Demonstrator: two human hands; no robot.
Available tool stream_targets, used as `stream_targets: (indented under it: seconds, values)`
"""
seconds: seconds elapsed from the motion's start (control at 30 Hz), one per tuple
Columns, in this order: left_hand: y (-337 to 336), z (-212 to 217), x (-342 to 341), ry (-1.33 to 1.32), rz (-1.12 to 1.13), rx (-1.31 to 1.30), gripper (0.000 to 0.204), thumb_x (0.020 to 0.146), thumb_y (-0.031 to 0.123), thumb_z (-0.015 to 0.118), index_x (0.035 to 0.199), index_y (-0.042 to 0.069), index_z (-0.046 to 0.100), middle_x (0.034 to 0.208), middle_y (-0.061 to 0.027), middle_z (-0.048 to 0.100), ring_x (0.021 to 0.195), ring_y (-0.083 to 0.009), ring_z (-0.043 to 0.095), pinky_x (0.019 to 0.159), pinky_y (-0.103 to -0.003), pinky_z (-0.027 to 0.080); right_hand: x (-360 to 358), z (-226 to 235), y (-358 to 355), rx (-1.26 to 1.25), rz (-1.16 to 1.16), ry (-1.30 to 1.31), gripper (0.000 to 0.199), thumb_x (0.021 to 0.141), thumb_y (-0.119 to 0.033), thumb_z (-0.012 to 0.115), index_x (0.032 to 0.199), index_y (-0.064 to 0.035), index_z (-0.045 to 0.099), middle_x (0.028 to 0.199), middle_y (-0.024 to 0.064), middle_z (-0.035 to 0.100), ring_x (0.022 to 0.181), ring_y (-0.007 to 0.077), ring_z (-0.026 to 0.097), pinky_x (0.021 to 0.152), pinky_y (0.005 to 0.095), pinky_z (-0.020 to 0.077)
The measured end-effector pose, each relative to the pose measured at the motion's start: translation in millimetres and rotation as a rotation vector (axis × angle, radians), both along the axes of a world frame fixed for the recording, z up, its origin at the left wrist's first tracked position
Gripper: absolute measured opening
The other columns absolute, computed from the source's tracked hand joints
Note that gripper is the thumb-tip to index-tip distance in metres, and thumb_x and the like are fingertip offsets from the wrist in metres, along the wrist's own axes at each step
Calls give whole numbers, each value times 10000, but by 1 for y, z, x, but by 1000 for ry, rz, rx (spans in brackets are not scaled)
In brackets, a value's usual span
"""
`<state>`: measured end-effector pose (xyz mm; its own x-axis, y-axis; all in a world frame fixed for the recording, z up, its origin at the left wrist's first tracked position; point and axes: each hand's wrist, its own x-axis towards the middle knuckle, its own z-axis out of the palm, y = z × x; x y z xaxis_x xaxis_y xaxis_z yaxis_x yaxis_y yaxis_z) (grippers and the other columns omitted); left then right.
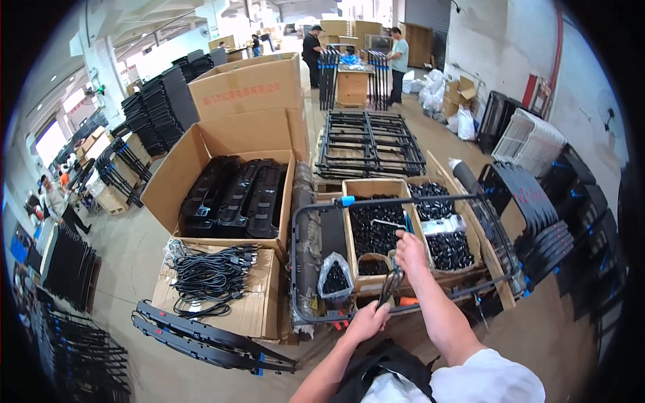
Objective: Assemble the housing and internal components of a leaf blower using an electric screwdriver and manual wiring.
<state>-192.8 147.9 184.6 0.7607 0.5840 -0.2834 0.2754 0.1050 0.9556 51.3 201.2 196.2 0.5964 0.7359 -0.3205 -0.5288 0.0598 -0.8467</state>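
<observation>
My left hand (pixel 368 322) is closed at the lower end of a dark, looped piece that looks like black cable (pixel 390 287). Just above it and to the right, my right hand (pixel 411 254) is closed, its fingertips over the parts boxes. A thin pale rod (pixel 385 223) and a slim teal piece (pixel 408 221) show by those fingertips; whether they are gripped is hard to see. Around both hands lies a black rectangular tube frame (pixel 295 258), resting across the bench. Under it, a cardboard box (pixel 346 221) holds many small black parts.
Left stands a large open carton (pixel 287 195) of black panels; before it, coiled black cables (pixel 211 272) lie on cardboard. Curved black bars (pixel 201 342) jut out at front left. Stacked frames (pixel 369 144) lie beyond the bench. Two people (pixel 399 57) work at the back.
</observation>
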Motion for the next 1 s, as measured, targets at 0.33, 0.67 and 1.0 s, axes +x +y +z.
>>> stream_targets:
  seconds: [0.33,0.67,1.0]
  values:
    - [-24,19,4,13,-8,-330,365,1097,411,540,910,100,574,683,-14,618,550,-134,614,514,-277,444,109,26,45,68,-308,64,201,1040,-185,510,1091,-70,666,633,-66,461,440,59,362,387,253,271]
    - [-93,-26,-38,396,-130,329,439,1027,413,616,1215,18,623,1053,-170,748,929,-314,731,803,-425,564,53,110,-53,198,347,23,263,1137,-278,489,1192,-64,631,669,-82,398,497,37,324,425,225,273]
    - [-104,217,-19,170,700,1201,231,975,21,563,1118,-2,744,1104,-163,741,1112,-379,672,1029,-460,494,-12,87,-186,165,1001,359,301,1161,-272,446,1199,-34,626,691,-71,359,550,48,259,490,234,262]
